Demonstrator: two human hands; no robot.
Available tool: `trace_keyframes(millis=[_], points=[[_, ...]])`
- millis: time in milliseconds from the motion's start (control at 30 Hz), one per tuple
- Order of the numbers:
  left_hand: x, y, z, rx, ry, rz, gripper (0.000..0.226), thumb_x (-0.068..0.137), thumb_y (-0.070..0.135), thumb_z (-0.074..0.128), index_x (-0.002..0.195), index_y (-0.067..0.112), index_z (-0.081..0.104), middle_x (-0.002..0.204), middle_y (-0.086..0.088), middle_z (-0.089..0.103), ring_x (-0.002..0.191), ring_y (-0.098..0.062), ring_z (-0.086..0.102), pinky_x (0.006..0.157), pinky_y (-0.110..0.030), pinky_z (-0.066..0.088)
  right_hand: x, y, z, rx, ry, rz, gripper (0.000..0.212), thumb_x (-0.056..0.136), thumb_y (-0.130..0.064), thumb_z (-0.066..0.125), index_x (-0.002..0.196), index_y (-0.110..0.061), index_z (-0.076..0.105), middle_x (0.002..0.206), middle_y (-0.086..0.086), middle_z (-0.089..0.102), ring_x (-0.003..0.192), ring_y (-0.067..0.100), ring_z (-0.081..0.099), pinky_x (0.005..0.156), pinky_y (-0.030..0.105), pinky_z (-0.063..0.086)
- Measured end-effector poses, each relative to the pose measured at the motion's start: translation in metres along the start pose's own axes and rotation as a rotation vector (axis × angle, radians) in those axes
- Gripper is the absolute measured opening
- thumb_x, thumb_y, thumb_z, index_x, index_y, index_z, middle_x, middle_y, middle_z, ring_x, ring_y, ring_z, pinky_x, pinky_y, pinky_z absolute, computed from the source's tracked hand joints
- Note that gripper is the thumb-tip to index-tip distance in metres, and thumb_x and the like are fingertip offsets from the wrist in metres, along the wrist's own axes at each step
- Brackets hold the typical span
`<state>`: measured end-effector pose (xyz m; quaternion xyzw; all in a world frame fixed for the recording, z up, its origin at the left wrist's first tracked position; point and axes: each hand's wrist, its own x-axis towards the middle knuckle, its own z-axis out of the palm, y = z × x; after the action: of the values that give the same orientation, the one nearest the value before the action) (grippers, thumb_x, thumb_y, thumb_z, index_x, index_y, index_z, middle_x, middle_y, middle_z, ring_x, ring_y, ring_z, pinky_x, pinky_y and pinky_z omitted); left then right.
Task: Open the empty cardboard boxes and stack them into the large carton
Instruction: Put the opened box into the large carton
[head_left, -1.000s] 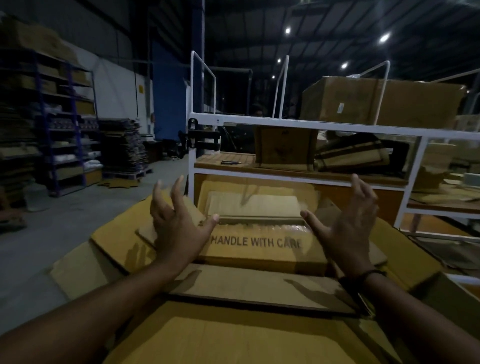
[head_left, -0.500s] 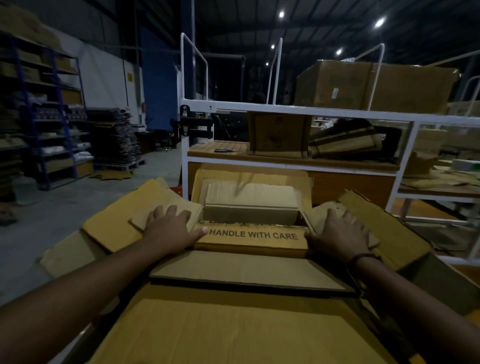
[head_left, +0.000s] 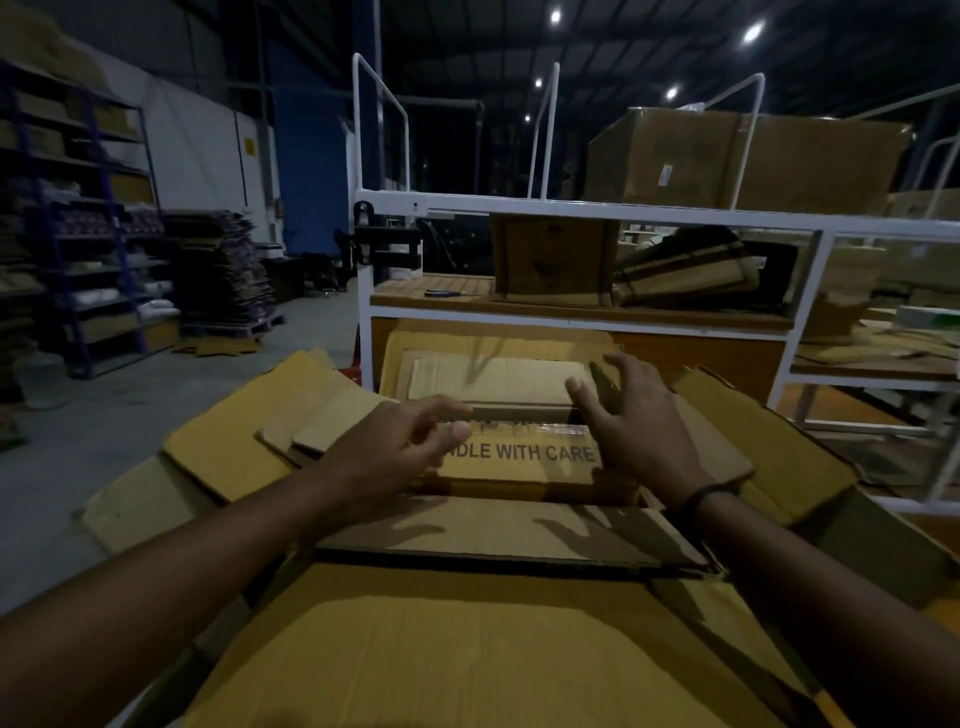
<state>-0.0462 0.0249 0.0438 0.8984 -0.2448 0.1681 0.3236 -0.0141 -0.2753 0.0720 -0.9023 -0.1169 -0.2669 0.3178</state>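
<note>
A small cardboard box (head_left: 524, 460) printed "HANDLE WITH CARE" sits opened inside the large carton (head_left: 467, 654), whose flaps spread outward on all sides. The far flap of the small box (head_left: 498, 382) lies folded back. My left hand (head_left: 395, 452) hovers over the box's near left part with fingers loosely extended, holding nothing. My right hand (head_left: 639, 421) is spread over the box's right end, fingers splayed toward its opening; whether it touches the cardboard I cannot tell.
A white metal trolley frame (head_left: 623, 214) stands just beyond the carton, carrying cardboard boxes (head_left: 556, 260) and folded cartons. A big brown carton (head_left: 737, 156) sits behind it. Blue shelving (head_left: 88, 218) and stacked flat cardboard (head_left: 223, 265) line the left; grey floor (head_left: 78, 441) lies between.
Both hands came down from raised to press the small box's side flaps, then lifted off and moved inward over the box's top.
</note>
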Motion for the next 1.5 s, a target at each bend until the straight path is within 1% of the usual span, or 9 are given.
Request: trace_keyframes(millis=[233,367,500,667,767,900,1067,1267,1500], points=[[0.021,-0.011,0.000,0.466,-0.311,-0.235,0.079,0.098,0.076,0.026,0.164,0.034,0.015,0.169,0.000,0.027,0.155,-0.030,0.019,0.122,-0.054,0.024,0.001,0.020,0.003,0.043,0.020,0.100,0.063,0.098,-0.062,0.052,0.146,-0.022,0.047,0.146,0.006,0.049,0.130,0.025,0.048,0.101,0.045,0.050],[0.034,0.006,-0.018,0.400,-0.051,-0.120,0.067,0.100,0.073,0.030,0.149,0.031,0.048,0.137,-0.005,0.060,0.116,-0.017,0.060,0.091,-0.040,0.051,-0.001,0.032,-0.002,0.047,0.058,0.115,0.064,0.097,-0.067,0.048,0.142,-0.021,0.051,0.143,0.006,0.052,0.128,0.025,0.051,0.099,0.051,0.053],[0.035,0.029,-0.042,0.020,0.004,-0.026,0.062,0.105,0.061,0.039,0.084,0.022,0.081,0.079,-0.001,0.076,0.069,-0.014,0.069,0.071,-0.038,0.054,0.004,0.037,-0.019,0.180,0.114,0.140,0.059,0.103,-0.064,0.039,0.132,-0.017,0.060,0.127,0.008,0.063,0.111,0.024,0.061,0.084,0.043,0.058],[0.011,0.030,-0.010,0.244,-0.521,-0.102,0.035,0.100,0.060,0.053,0.113,0.033,0.070,0.108,0.012,0.068,0.095,-0.006,0.065,0.085,-0.030,0.053,0.009,0.030,-0.019,0.247,0.109,0.122,0.045,0.107,-0.049,0.044,0.128,-0.013,0.063,0.120,0.007,0.066,0.103,0.017,0.062,0.069,0.025,0.046],[-0.005,0.017,0.019,0.341,-0.431,-0.068,0.054,0.094,0.076,0.046,0.140,0.046,0.049,0.133,0.018,0.052,0.119,-0.005,0.052,0.093,-0.031,0.048,0.005,0.031,-0.009,-0.039,0.056,0.056,0.044,0.103,-0.046,0.054,0.135,-0.016,0.059,0.133,0.009,0.063,0.122,0.025,0.058,0.095,0.042,0.054],[-0.013,0.007,0.041,0.282,-0.440,-0.092,0.067,0.097,0.077,0.037,0.153,0.041,0.038,0.143,0.014,0.055,0.121,-0.004,0.053,0.097,-0.032,0.048,-0.008,0.026,-0.001,-0.642,-0.041,-0.272,0.054,0.092,-0.048,0.067,0.138,-0.021,0.057,0.150,0.010,0.051,0.147,0.034,0.033,0.122,0.055,0.022],[-0.017,-0.003,0.050,0.322,-0.305,-0.067,0.069,0.092,0.086,0.032,0.144,0.044,0.046,0.130,0.018,0.063,0.108,0.001,0.058,0.090,-0.034,0.053,-0.032,0.017,0.028,-0.416,-0.368,-0.149,0.051,0.100,-0.064,0.042,0.131,-0.027,0.060,0.132,0.000,0.057,0.126,0.020,0.050,0.111,0.046,0.041],[-0.024,-0.007,0.057,0.344,-0.132,-0.148,0.069,0.089,0.087,0.029,0.126,0.039,0.062,0.110,0.019,0.068,0.094,0.001,0.061,0.081,-0.034,0.052,-0.046,0.033,0.056,-0.499,-0.428,0.037,0.095,0.086,-0.084,-0.003,0.120,-0.030,0.067,0.134,0.009,0.061,0.137,0.032,0.043,0.118,0.060,0.020],[-0.023,0.003,0.054,0.368,-0.194,-0.200,0.069,0.092,0.084,0.026,0.120,0.032,0.062,0.101,0.012,0.065,0.087,-0.006,0.060,0.076,-0.034,0.046,-0.028,0.021,0.034,-0.430,-0.542,0.106,0.084,0.087,-0.087,0.037,0.145,-0.027,0.048,0.155,0.012,0.037,0.139,0.037,0.038,0.111,0.055,0.043]])
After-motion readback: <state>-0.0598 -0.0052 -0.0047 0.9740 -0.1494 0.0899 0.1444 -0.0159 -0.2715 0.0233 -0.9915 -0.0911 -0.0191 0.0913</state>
